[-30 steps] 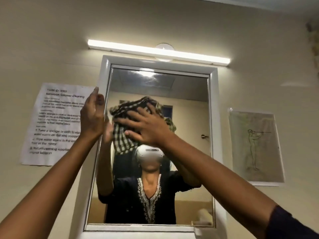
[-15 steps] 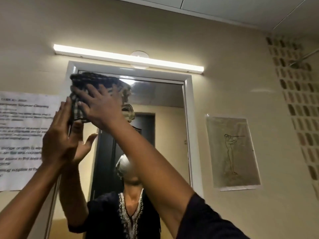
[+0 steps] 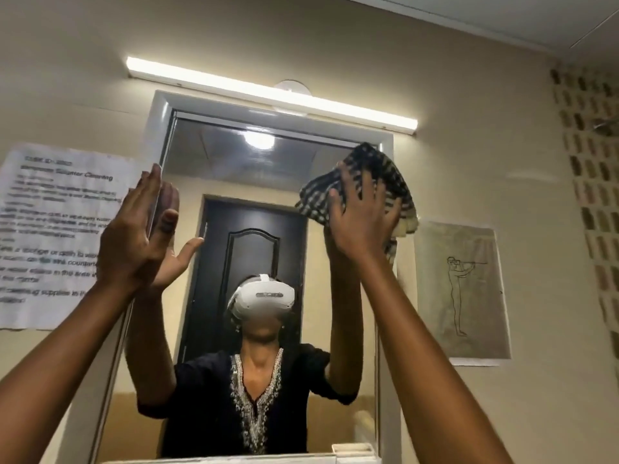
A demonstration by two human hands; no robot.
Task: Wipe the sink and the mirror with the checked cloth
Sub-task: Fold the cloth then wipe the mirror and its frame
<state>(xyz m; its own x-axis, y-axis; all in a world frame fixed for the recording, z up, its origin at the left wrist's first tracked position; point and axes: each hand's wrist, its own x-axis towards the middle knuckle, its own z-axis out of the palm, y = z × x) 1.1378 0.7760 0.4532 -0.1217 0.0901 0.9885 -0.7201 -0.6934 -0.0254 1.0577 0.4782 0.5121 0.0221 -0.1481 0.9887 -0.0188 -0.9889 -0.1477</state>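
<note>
The white-framed mirror [image 3: 214, 152] fills the middle of the wall in front of me. My right hand [image 3: 360, 226] presses the bunched black-and-white checked cloth [image 3: 390, 177] flat against the glass at the mirror's upper right corner. My left hand [image 3: 129, 236] rests with straight fingers along the mirror's left frame edge and holds nothing. The glass reflects a person in a dark top, both raised arms and a dark door. The sink is out of view below.
A lit tube lamp [image 3: 268, 93] runs above the mirror. A printed paper sheet [image 3: 50, 236] is stuck on the wall to the left, a line drawing [image 3: 464, 293] to the right. Patterned vent blocks [image 3: 593, 195] fill the far right wall.
My right hand has swept the cloth from the mirror's middle to its upper left, then across to the upper right corner. My left hand has stayed at the left frame edge.
</note>
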